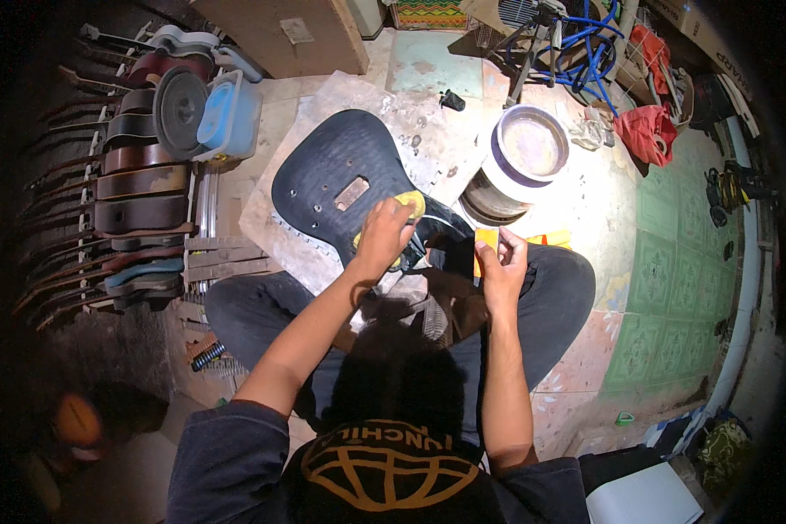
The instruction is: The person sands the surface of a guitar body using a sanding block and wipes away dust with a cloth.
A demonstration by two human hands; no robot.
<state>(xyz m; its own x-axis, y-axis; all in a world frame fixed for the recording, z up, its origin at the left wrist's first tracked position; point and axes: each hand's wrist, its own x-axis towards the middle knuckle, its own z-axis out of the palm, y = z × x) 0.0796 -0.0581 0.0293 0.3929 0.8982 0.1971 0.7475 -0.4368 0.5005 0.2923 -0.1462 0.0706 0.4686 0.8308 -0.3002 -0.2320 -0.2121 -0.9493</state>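
Observation:
A dark electric guitar body [336, 157] with a rectangular cutout lies tilted in front of my crossed legs. My left hand [382, 234] is closed over a soft yellow cloth [410, 205], pressed against the body's surface; parts of the cloth show on both sides of the hand. Above my right thigh, my right hand [503, 266] pinches a small flat orange-yellow piece [487, 237] between thumb and fingers; its exact kind I cannot make out. Near the right knee lies another orange-yellow strip [552, 238].
A round tub [533, 144] stands beyond my right hand. Under the guitar body is a stained pale board [262, 205]. Several guitar bodies [140, 214] line a rack at left, beside a clear blue container [227, 118]. Blue hose [594, 57] and a red bag [646, 135] lie far right.

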